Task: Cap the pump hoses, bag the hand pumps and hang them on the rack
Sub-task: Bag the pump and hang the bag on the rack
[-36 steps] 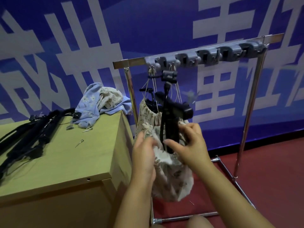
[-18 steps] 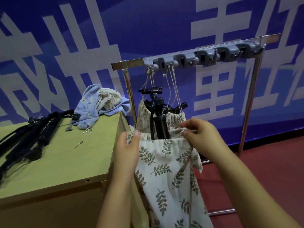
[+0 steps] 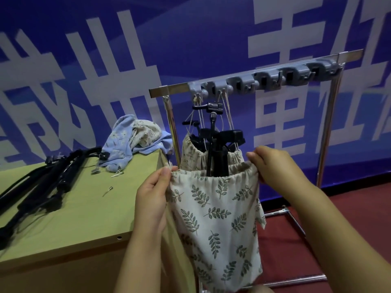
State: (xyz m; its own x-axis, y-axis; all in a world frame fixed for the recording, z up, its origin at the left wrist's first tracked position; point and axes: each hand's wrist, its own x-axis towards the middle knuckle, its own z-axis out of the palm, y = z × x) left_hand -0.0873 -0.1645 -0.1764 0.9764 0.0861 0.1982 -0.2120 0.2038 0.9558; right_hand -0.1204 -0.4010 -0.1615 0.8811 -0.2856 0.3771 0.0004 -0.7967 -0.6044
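Observation:
A cream drawstring bag with a green leaf print hangs between my hands, and a black hand pump stands upright inside it, its top sticking out. My left hand pinches the bag's left rim. My right hand pinches its right rim. Right behind it another cream bag with a black pump hangs by cords from the grey hook bar of the metal rack.
A wooden cabinet stands at left. On it lie several black hand pumps, a heap of folded cloth bags and small metal needles. A blue banner wall is behind. Red floor lies to the right.
The leaf-print bag has been pulled up around the pump, from bunched low to stretched open at its rim. Both hands moved apart to the rim's two sides.

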